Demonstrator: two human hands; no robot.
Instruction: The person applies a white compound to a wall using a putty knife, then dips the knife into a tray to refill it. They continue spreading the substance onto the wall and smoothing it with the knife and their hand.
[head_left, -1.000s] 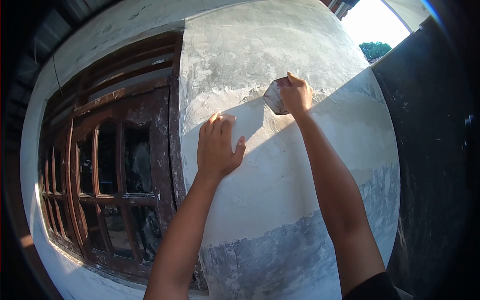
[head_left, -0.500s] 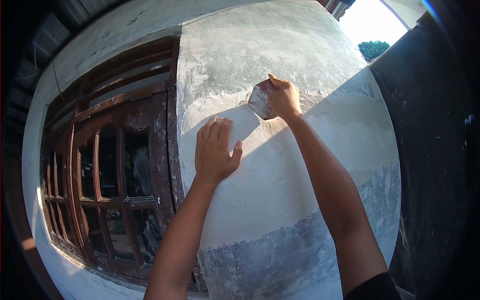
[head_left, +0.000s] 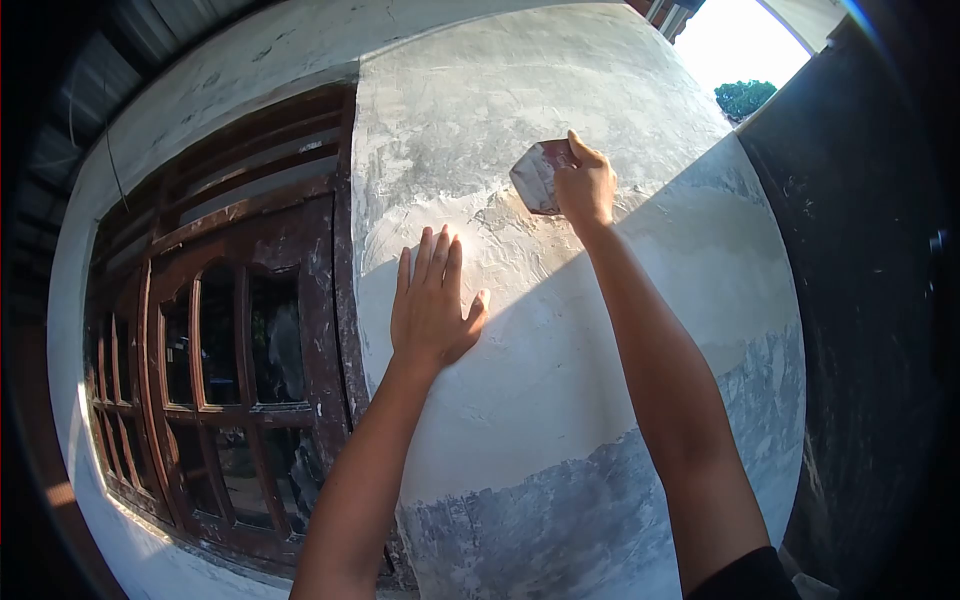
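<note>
My right hand [head_left: 588, 185] grips a flat, roughly square scraper [head_left: 538, 178], smeared with pale plaster and reddish near the grip. Its blade overlaps the upper edge of a fresh, light plaster band [head_left: 540, 350] on the wall [head_left: 480, 110]. Lower and to the left, my left hand [head_left: 432, 310] lies flat against that band, fingers spread and pointing up, with nothing in it. Ridges of rough, wet-looking plaster [head_left: 500, 235] show between the two hands. Darker grey, uncoated wall borders the band above and below.
A brown wooden window [head_left: 230, 370] with glass panes and worn paint is set in the wall at left. A dark wall [head_left: 860, 300] meets the right side. Sunlight crosses the plaster diagonally. Metal roofing [head_left: 110, 70] hangs over the upper left.
My right hand has moved the scraper up and slightly right, uncovering rough plaster beneath. The fingers of my left hand have straightened and spread while the hand stays in about the same place.
</note>
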